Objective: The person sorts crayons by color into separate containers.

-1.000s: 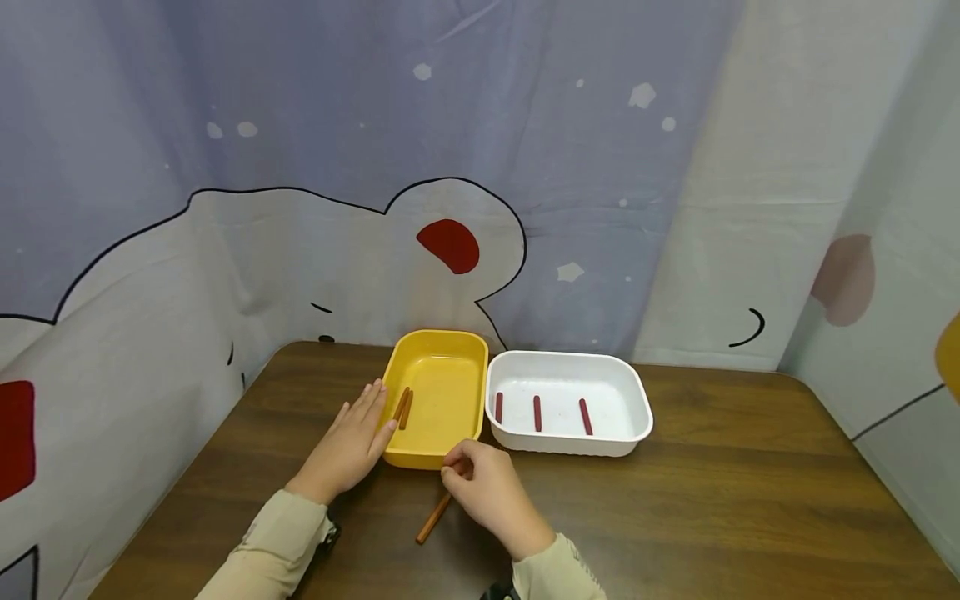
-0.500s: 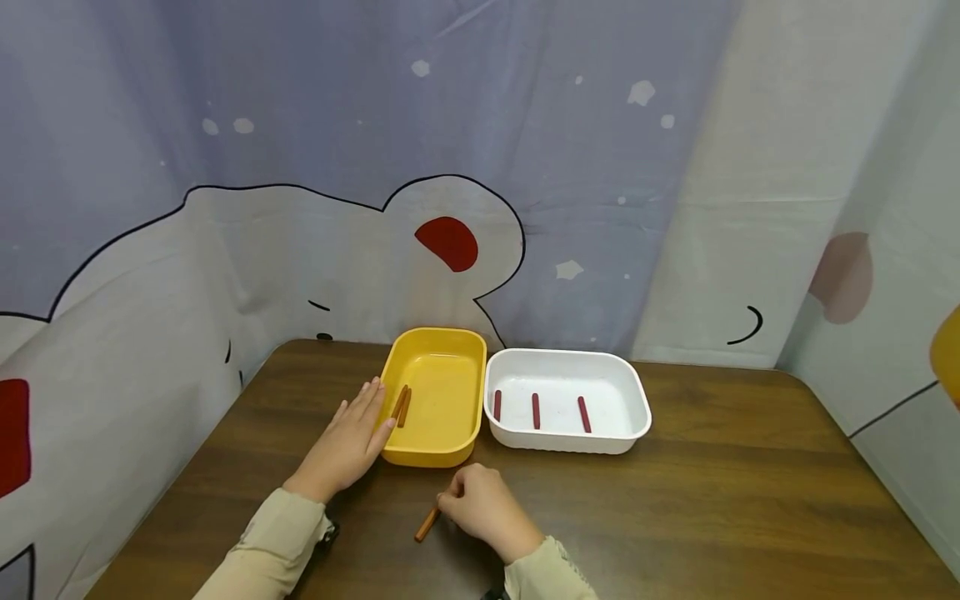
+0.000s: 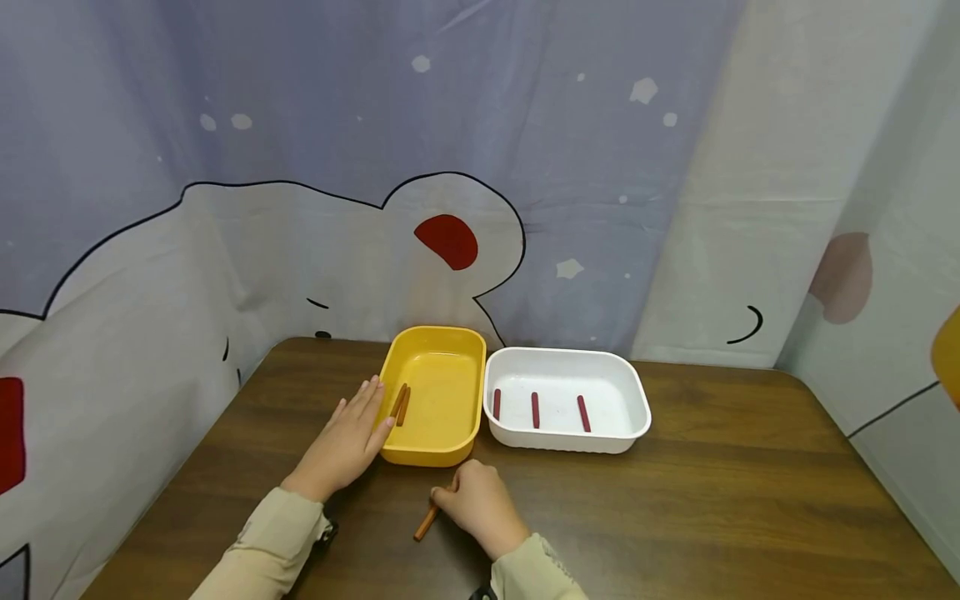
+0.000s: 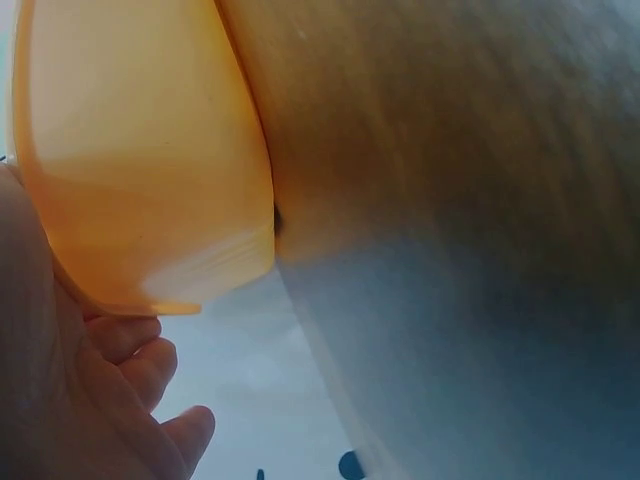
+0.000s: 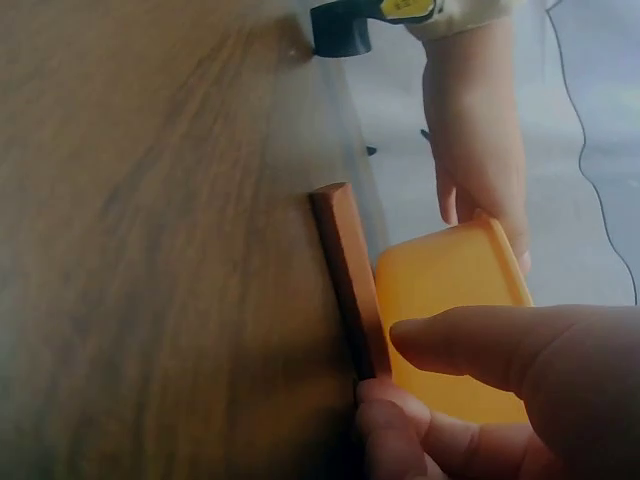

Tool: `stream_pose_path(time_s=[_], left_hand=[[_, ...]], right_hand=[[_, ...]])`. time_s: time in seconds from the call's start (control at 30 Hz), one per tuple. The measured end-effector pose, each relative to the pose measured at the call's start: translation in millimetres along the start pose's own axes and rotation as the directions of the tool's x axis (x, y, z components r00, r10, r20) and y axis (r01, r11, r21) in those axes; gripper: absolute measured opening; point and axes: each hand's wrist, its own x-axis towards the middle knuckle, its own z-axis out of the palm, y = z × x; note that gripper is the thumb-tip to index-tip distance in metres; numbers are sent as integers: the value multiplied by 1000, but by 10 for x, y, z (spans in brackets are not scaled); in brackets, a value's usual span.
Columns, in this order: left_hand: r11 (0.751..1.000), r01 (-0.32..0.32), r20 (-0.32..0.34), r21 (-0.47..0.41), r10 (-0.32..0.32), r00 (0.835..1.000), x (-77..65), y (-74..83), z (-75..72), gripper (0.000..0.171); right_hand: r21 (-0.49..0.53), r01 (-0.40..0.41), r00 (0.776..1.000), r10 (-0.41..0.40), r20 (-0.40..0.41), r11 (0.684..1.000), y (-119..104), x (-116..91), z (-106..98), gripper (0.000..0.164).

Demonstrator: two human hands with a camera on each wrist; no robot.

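My left hand lies with its fingers straight along the left rim of a yellow tray, touching it. Two brown sticks lie inside, near that rim. In front of the tray, a third brown stick lies slanted on the table. My right hand pinches its far end between thumb and curled fingers, hiding that part. The right wrist view shows the thumb against the side of this stick, with its near end free. The left wrist view shows the outer wall of the yellow tray against the hand.
A white tray stands right beside the yellow one, holding dark red sticks set apart from each other. Both trays sit near the back edge of the wooden table. A printed curtain hangs behind and at the sides.
My right hand has moved back from the yellow tray's front edge, toward me along the stick, and now grips it. The left hand and both trays stay put.
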Motion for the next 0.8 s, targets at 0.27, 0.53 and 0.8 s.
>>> stream_pose_path(time_s=[0.27,0.53,0.8], left_hand=[[1000,-3,-3,12,3,1000,2,-20,1,65],[1000,0,5,5,0,1000,6,-26,7,66],[1000,8,16,6,-8,1000,14,-37,19,67]], right_hand=[[-30,-12,999,13,32,999,-42,0,-30,39],[-10,-20,996,21,83,1000,-41,-25,-57,35],[-49,-9,993,15,114,999,-67,-47,-79,34]])
